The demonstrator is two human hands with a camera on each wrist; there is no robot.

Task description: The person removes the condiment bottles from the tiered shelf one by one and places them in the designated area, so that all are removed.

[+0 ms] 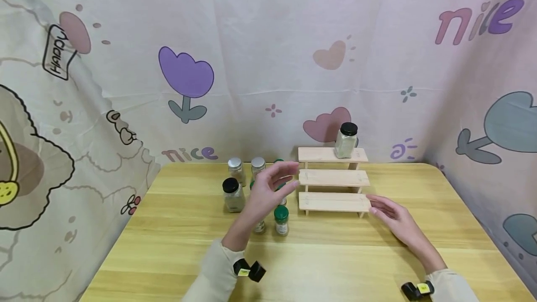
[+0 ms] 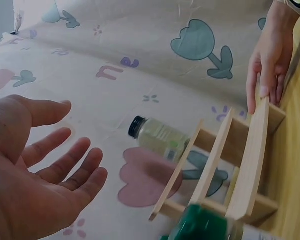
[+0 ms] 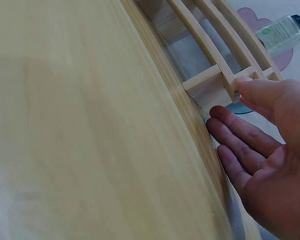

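Observation:
My left hand (image 1: 266, 192) hovers above a group of spice jars, empty, its fingers spread and slightly bent. My right hand (image 1: 396, 220) holds the right end of the lowest step of a three-step wooden rack (image 1: 333, 202) between thumb and index finger; the other fingers extend loosely beside it. On the top step, toward its right end, stands a glass jar with a black cap (image 1: 346, 141), upright and filled with something pale. Under and around my left hand are a green-capped jar (image 1: 281, 220), a black-capped jar (image 1: 233, 195) and silver-capped jars (image 1: 236, 170); my hand partly hides several.
The rack stands on a light wooden table (image 1: 180, 241), near its back edge. Behind it hangs a patterned cloth (image 1: 260, 50), which also covers the sides. The jar group sits just left of the rack, with green caps (image 2: 202, 222) close to its left end.

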